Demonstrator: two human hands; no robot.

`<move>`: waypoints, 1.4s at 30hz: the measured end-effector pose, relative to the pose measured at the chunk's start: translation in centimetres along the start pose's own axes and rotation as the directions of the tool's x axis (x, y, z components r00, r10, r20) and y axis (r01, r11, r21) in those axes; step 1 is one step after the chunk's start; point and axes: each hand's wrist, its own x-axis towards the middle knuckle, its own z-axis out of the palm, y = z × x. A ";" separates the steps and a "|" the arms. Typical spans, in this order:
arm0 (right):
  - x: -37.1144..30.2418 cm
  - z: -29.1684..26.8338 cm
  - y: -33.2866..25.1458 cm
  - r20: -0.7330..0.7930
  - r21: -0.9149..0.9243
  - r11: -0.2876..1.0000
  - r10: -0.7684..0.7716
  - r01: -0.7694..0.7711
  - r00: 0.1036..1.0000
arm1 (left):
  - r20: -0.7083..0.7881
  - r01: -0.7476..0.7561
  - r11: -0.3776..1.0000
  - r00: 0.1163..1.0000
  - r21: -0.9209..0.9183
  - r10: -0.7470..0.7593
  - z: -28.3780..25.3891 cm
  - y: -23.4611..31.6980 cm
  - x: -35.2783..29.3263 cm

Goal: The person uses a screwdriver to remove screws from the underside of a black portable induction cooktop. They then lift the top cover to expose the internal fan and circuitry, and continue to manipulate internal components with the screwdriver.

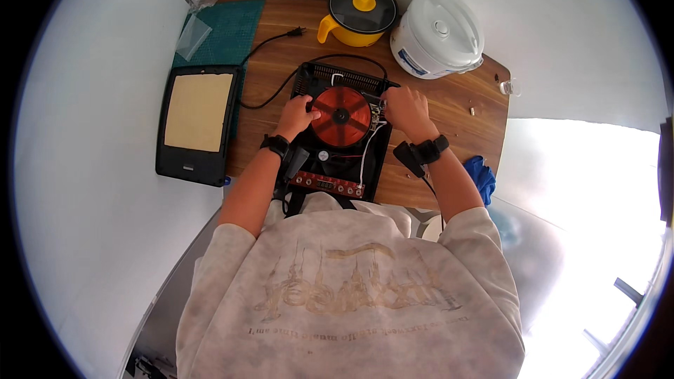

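Note:
An opened induction cooker base lies on the table in front of me, its black housing showing the inside. In it sits a round copper-red coil with a dark hub. My left hand is at the coil's left rim, thumb on the edge and fingers curled beside it. Over the right wall of the housing, my right hand is closed near the circuit board; its fingertips hide what they pinch. White wires run down to a red control board at the near end.
The cooker's detached top panel lies at left, partly over a green cutting mat. A black power cord loops behind the base. Farther back stand a yellow lidded pot and a white lidded bucket. A blue cloth lies at right.

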 end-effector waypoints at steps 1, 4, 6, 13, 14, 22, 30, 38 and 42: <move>0.5 -0.3 -0.1 0.004 -0.064 0.997 -0.036 0.037 0.999 | -0.001 -0.003 1.000 1.000 0.004 0.003 0.0 -0.1 0.0; 1.7 -1.4 -1.0 -0.003 -0.235 0.960 -0.157 0.152 0.988 | -0.002 -0.007 1.000 1.000 0.010 0.007 0.0 -0.2 0.0; 2.2 -1.9 -1.2 -0.002 -0.323 0.919 -0.240 0.227 0.971 | -0.001 -0.006 1.000 1.000 0.009 0.006 0.0 -0.4 0.0; 2.8 -1.4 1.1 -0.009 -0.386 0.861 -0.363 0.332 0.932 | 0.005 -0.002 1.000 1.000 0.027 0.002 -0.1 0.0 0.2; 2.7 -1.3 1.7 0.006 -0.356 0.880 -0.335 0.315 0.942 | -0.009 -0.018 0.999 1.000 0.044 0.018 0.0 -0.1 0.1; -1.8 2.2 3.6 0.005 0.347 0.935 0.081 -0.078 0.997 | -0.010 0.017 0.998 1.000 0.066 -0.016 -0.2 0.7 0.0; -3.1 5.4 2.2 -0.066 0.467 0.883 0.094 -0.053 0.993 | -0.007 0.013 0.998 1.000 0.054 -0.012 -0.6 1.2 -0.2; -3.6 5.6 1.5 -0.105 0.494 0.868 0.118 -0.051 0.988 | 0.037 0.073 0.996 0.997 0.051 -0.075 -0.7 1.3 0.1; -3.8 5.5 1.4 -0.133 0.521 0.853 0.130 -0.042 0.983 | 0.020 0.043 0.998 0.999 0.042 -0.044 -0.5 1.1 0.0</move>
